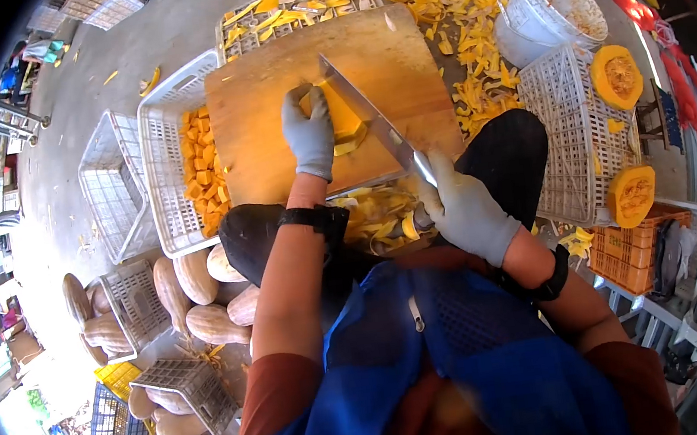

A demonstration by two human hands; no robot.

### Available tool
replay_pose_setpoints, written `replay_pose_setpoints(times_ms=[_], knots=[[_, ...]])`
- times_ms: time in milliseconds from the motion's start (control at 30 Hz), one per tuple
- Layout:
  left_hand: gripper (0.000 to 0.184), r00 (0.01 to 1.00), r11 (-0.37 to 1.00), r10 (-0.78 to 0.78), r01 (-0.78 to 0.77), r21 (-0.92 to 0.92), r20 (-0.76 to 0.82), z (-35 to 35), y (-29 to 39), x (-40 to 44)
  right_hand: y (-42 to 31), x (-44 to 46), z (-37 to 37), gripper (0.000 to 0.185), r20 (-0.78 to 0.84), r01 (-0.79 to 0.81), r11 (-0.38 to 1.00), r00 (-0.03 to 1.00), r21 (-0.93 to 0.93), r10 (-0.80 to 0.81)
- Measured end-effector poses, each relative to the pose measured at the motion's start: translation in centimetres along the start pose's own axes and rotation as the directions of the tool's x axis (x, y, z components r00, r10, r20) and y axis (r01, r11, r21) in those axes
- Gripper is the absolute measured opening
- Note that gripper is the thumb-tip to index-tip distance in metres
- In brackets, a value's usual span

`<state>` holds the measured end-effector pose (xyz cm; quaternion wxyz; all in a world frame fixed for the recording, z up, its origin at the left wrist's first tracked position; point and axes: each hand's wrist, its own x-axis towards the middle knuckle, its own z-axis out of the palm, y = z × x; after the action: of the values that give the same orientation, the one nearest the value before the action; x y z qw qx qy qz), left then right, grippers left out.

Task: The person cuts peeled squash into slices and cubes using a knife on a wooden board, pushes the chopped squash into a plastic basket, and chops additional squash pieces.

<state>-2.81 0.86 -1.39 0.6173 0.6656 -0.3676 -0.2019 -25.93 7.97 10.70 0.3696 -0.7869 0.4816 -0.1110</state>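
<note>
My left hand (309, 135), in a grey glove, has its fingers curled against the left side of an orange pumpkin piece (343, 121) on the wooden cutting board (249, 82). A long kitchen knife (375, 119) lies along the right side of that piece, its tip pointing to the far side of the board. The knife's handle is in my gloved right hand (465, 213), which is closed around it near the board's front right corner. Whether the blade touches the pumpkin I cannot tell.
Left of the board, a white crate (162, 153) contains orange pumpkin cubes (203, 170). Peelings (464, 21) cover the floor ahead, near a white bucket (521, 27). Pumpkin halves (631, 196) sit by a crate (565, 134) at right. Whole pumpkins (215, 322) lie at left.
</note>
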Motion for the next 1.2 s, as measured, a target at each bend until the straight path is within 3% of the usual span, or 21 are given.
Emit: replay_pose_setpoints(times_ms=[67,267,333,433,567,800,867,967,1067,1200], knots=[[0.017,0.997,0.996,-0.074,0.075,-0.044,0.012,-0.2,1.9,-0.5,-0.2,0.4,0.1,0.03,0.024,-0.025,1.0,0.999,-0.007,0.025],[0.017,0.999,0.999,-0.035,0.035,-0.031,0.017,-0.4,1.6,-0.4,0.0,4.3,1.4,0.028,0.151,-0.139,0.988,0.98,0.062,0.129],[0.018,0.997,0.997,-0.073,0.074,-0.028,0.019,-0.4,2.8,-0.5,1.2,5.8,3.2,0.027,0.093,-0.035,0.999,0.995,0.016,0.033],[0.02,0.999,0.999,-0.049,0.049,-0.021,0.004,-0.4,1.3,-0.3,1.5,8.6,5.8,0.027,0.204,-0.156,0.988,0.968,0.025,0.147],[0.023,0.999,0.999,-0.008,0.007,0.031,0.035,0.2,0.7,-0.4,6.3,10.0,11.4,0.029,0.137,-0.101,0.989,0.987,0.105,0.087],[0.022,0.999,0.993,-0.045,0.047,-0.111,0.018,0.1,0.4,-0.6,2.5,7.3,5.2,0.027,0.035,-0.059,0.992,0.998,0.112,0.055],[0.023,0.998,0.983,-0.058,0.062,-0.173,0.028,-0.3,0.2,-0.5,0.7,5.6,2.3,0.025,-0.054,0.044,0.996,0.998,0.078,-0.04],[0.025,0.999,0.989,0.037,-0.032,-0.143,0.028,-0.5,-0.7,-0.3,-0.6,3.7,0.4,0.024,-0.12,0.104,0.982,0.989,0.155,-0.085],[0.028,0.999,0.995,0.046,-0.045,-0.093,0.009,-1.0,-0.4,-0.8,-0.9,2.5,0.2,0.024,-0.063,0.06,0.968,0.997,0.243,-0.046],[0.03,0.996,0.997,0.077,-0.076,0.031,-0.044,-1.1,-0.8,-1.1,-0.6,1.9,0.8,0.022,-0.02,0.086,0.977,0.996,0.196,-0.083]])
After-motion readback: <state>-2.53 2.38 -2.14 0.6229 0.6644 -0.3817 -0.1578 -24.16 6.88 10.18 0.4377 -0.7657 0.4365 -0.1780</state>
